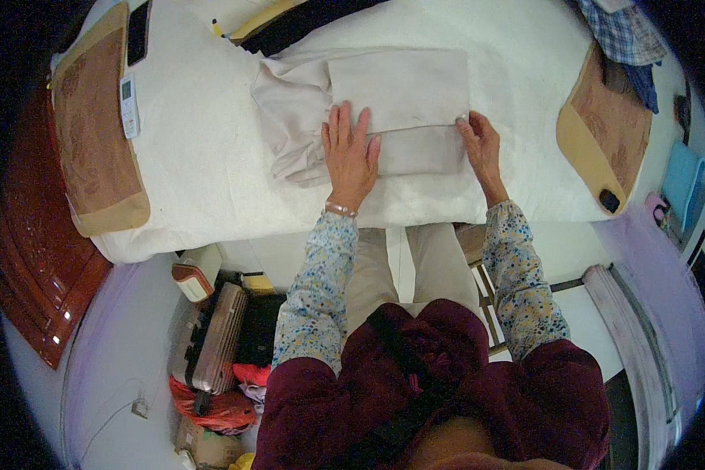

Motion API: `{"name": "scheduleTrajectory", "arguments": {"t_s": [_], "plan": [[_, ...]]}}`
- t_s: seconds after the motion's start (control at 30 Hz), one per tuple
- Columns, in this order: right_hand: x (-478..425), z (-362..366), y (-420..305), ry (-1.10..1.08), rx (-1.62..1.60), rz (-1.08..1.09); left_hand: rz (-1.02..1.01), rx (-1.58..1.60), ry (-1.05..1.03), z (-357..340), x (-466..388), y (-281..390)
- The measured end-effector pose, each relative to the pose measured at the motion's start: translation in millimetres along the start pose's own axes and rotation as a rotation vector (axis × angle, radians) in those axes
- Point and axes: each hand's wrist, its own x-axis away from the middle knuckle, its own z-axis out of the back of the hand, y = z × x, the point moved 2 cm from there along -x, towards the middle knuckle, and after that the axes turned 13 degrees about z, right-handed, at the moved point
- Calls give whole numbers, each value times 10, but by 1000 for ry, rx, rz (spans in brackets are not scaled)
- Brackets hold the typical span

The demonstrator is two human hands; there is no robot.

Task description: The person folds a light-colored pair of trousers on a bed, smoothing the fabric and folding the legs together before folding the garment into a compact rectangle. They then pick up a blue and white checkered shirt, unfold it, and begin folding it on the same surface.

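A pale beige garment (399, 88) lies folded on a bed with a white cover (205, 176). Its left part is bunched and wrinkled, while the right part is flat with straight edges. My left hand (351, 155) rests palm down near its middle, fingers spread. At the garment's right edge, my right hand (482, 144) pinches the fabric between thumb and fingers. A narrower folded strip of the same cloth runs along the near side, between my hands. Cloth under my left palm is hidden.
Brown mats (97, 129) lie at the left and right ends of the bed. A white remote control (129, 106) and a dark phone (138, 32) lie on the left. Plaid cloth (623, 35) is at far right. Below stands a ribbed suitcase (220, 341).
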Motion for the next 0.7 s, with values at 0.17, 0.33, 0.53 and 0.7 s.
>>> {"name": "scheduleTrajectory", "arguments": {"t_s": [0.17,0.33,0.53,0.7], "plan": [[-29,-130,-178,-80,85,-92,49,-4,34,-8,18,-124],[-164,-58,-196,-96,27,-78,200,152,103,10,-20,-238],[-207,-48,10,-71,-98,-113,347,230,32,23,-194,-198],[-210,-168,-222,-51,150,20,274,41,148,114,-241,-235]]}}
